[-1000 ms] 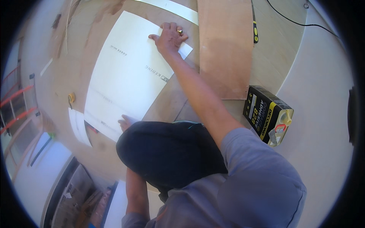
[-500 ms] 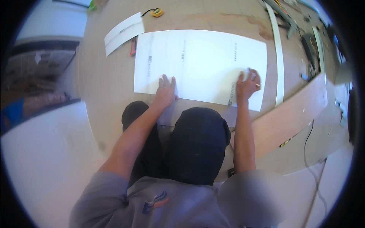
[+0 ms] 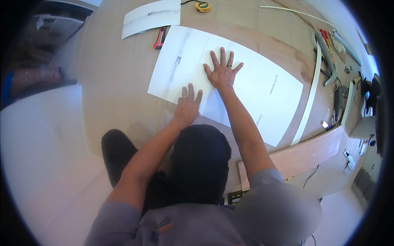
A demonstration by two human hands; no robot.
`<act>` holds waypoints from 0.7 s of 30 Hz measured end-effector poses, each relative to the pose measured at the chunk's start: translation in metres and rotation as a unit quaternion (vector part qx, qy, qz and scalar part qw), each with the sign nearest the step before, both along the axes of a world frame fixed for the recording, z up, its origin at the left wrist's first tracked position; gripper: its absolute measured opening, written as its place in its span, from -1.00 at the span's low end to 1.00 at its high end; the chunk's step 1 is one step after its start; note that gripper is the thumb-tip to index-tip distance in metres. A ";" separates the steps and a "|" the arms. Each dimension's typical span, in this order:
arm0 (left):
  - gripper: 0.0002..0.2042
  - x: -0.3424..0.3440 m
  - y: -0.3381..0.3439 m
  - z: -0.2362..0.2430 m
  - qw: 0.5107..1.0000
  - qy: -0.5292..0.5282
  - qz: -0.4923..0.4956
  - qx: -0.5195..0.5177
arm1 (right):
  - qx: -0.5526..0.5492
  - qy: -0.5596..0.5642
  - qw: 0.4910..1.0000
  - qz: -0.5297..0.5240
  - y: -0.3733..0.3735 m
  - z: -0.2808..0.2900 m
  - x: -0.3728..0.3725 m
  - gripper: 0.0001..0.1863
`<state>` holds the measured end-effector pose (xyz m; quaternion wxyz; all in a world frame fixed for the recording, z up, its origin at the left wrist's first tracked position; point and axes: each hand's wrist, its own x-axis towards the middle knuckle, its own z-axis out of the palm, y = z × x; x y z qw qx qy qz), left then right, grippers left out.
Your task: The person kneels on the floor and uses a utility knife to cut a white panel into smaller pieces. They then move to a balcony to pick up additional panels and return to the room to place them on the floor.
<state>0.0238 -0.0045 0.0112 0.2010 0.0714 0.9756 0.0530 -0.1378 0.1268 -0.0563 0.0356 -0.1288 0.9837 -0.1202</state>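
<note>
White sheet [image 3: 254,94], long axis down-rightward

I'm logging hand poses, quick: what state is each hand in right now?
Left hand: open, fingers extended over the near edge of the large white sheet.
Right hand: open, fingers spread on that sheet, grasping nothing.

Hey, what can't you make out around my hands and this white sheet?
Head view, all:
White sheet: underside, hidden by its upper face.
Right hand: palm, hidden by its back.
Small white panel: upper corner, cut off by the picture's top edge.
Far-left items: too blurred to identify.
</note>
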 end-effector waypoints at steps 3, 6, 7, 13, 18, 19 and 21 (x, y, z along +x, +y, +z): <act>0.00 -0.002 -0.001 -0.001 1.000 -0.020 0.015 -0.004 | 0.028 -0.002 0.999 -0.032 -0.016 -0.001 0.002 -0.26; -0.01 -0.004 -0.013 -0.001 0.999 -0.006 0.013 0.037 | -0.005 0.037 0.999 -0.034 -0.018 -0.007 -0.003 -0.26; -0.01 -0.002 -0.015 -0.001 0.999 -0.003 0.022 0.037 | -0.015 0.038 0.999 -0.027 -0.021 -0.004 -0.001 -0.27; -0.30 0.015 -0.022 -0.008 0.994 0.044 0.023 0.095 | -0.036 0.034 0.998 0.043 -0.015 -0.012 -0.001 -0.41; -0.46 0.077 -0.031 -0.037 0.986 0.110 0.038 0.118 | -0.048 0.041 0.994 0.087 -0.011 -0.005 0.003 -0.34; -0.47 0.082 -0.032 -0.035 0.982 0.128 0.046 0.131 | -0.051 0.045 0.992 0.108 -0.007 -0.004 0.004 -0.28; -0.48 0.084 -0.030 -0.030 0.984 0.128 0.051 0.116 | -0.060 0.054 0.986 0.147 0.000 0.002 0.007 -0.16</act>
